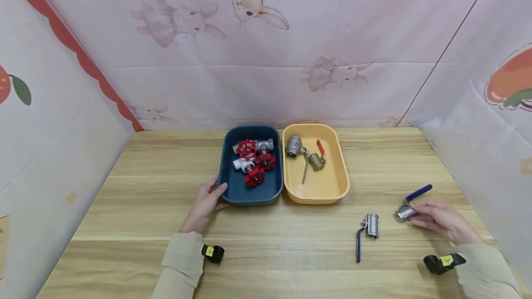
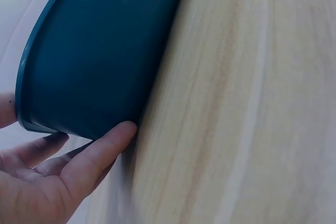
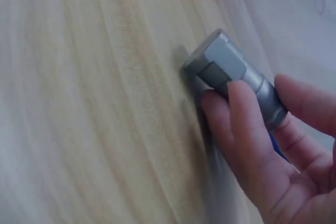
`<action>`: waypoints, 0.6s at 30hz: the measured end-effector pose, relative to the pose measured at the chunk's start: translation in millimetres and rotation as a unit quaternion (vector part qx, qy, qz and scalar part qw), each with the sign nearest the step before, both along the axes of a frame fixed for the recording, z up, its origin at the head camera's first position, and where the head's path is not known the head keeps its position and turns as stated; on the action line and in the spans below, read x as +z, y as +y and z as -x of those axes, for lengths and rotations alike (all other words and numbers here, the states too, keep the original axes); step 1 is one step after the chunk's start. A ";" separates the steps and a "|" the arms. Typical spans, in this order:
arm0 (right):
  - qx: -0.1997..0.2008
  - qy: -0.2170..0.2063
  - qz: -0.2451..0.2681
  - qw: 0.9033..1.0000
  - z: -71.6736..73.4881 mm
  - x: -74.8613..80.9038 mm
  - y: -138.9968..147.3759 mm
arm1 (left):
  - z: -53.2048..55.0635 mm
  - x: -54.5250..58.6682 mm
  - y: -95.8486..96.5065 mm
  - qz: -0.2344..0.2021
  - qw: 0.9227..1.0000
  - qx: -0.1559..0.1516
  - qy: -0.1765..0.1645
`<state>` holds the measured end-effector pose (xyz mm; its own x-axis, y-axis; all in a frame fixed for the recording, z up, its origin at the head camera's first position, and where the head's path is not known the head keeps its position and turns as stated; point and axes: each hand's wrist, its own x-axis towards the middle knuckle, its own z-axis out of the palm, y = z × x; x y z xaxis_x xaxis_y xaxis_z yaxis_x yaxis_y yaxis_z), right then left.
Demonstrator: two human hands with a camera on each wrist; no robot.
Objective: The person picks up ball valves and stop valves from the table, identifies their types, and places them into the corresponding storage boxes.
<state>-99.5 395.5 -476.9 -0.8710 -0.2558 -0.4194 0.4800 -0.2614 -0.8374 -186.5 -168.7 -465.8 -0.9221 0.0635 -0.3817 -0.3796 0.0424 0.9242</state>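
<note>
My right hand pinches the silver body of a ball valve with a blue lever. In the right wrist view, thumb and fingers grip that metal body close over the table. Another ball valve, with a dark blue lever, lies on the wood to its left. My left hand holds the near left corner of a dark blue bin, thumb at the rim and fingers along the outer wall. Inside that bin sit several valves with red handwheels.
Right beside the blue bin stands a yellow bin. It contains a large silver valve and a brass ball valve with a red lever. Fabric walls with printed rabbits enclose the wooden table at the back and sides.
</note>
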 end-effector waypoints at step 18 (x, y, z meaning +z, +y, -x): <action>-0.091 0.130 0.068 0.985 8.6 12.4 -31.9 | 0.3 0.8 0.4 -0.006 1.000 -0.001 0.001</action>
